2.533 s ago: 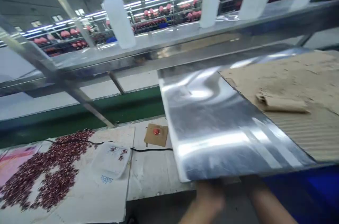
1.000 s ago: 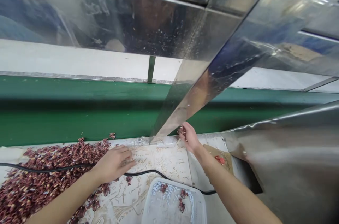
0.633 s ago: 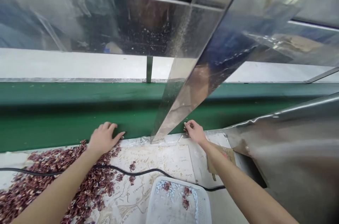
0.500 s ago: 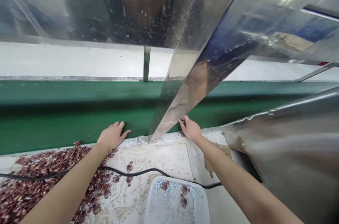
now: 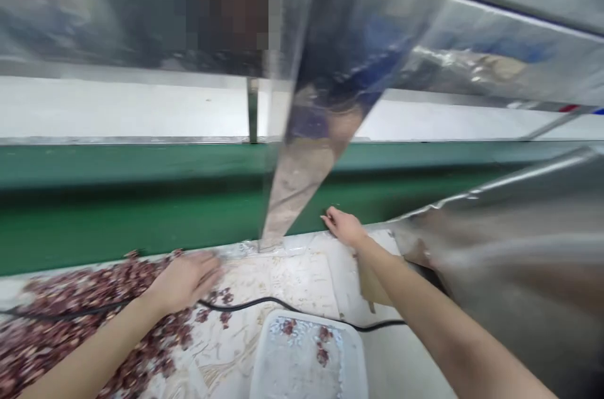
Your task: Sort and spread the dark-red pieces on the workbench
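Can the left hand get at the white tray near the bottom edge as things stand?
Probably yes. The left hand rests on the pile of small red pieces, close beside the white tray. Only the black cable runs between them, flat on the table, and nothing covers the tray's top.

I could read no text, label or number anywhere. The print on the paper sheet was too blurred to read.

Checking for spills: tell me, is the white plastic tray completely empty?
No, the white plastic tray holds a few small dark red pieces near its far end.
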Demonstrator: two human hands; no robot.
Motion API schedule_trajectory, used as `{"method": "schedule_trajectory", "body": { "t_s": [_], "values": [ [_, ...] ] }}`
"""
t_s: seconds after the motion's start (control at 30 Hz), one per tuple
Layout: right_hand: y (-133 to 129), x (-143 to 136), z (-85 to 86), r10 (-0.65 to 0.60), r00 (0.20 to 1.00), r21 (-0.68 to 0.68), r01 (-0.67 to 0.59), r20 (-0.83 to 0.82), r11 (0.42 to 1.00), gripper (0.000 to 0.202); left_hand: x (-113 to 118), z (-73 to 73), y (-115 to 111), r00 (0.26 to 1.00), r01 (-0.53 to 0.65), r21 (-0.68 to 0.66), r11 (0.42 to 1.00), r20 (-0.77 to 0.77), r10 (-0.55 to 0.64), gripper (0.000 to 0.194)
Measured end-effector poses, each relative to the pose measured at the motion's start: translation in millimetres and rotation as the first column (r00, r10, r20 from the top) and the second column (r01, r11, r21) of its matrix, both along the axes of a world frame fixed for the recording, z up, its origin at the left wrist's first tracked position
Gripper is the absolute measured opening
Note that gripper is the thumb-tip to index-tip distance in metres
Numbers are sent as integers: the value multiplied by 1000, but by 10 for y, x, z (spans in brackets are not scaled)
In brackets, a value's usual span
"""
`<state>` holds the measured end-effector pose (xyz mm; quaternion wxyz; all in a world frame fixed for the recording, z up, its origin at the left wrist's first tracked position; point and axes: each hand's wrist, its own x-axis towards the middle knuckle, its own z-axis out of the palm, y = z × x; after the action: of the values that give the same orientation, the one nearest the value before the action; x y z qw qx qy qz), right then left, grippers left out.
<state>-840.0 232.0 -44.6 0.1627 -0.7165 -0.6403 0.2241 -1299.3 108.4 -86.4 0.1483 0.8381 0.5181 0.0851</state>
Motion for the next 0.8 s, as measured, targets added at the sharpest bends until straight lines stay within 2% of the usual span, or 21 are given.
{"method": "schedule_trajectory", "body": {
  "t_s": [0.07,0.13,0.2,0.23,0.3,0.4,0.47,0.57,0.7,0.8],
  "values": [
    [-27,22,42,-55,979,13,59,-197,998,33,-256,81,30,981,-182,44,982,-63,184,24],
    [-128,56,87,-115,909,9,129,-402,992,34,-555,116,128,895,-417,110,902,-126,429,32],
    [-339,111,134,-156,798,-27,173,-582,985,35,-797,96,237,807,-552,104,827,-184,562,40],
    [-483,139,155,-168,738,-50,180,-653,982,35,-874,69,283,789,-577,66,814,-212,577,41],
    [-814,167,176,-178,634,-90,170,-752,981,36,-942,3,339,799,-571,-31,820,-252,546,39],
    [-1273,39,137,-162,574,-133,92,-803,987,36,-906,-68,314,854,-496,-134,858,-254,454,32],
    [-1474,-205,79,-127,604,-167,-11,-787,986,36,-847,-73,233,890,-432,-174,885,-237,389,30],
    [-1577,-798,-3,11,703,-204,-222,-711,953,31,-736,-31,74,934,-338,-224,914,-202,296,29],
    [-1414,-1786,-42,336,788,-173,-480,-515,860,26,-596,52,-42,977,-193,-234,953,-130,166,27],
    [-1183,-2450,-37,498,804,-144,-562,-325,814,28,-565,104,-48,975,-217,-119,969,-75,209,25]
  ]
}}
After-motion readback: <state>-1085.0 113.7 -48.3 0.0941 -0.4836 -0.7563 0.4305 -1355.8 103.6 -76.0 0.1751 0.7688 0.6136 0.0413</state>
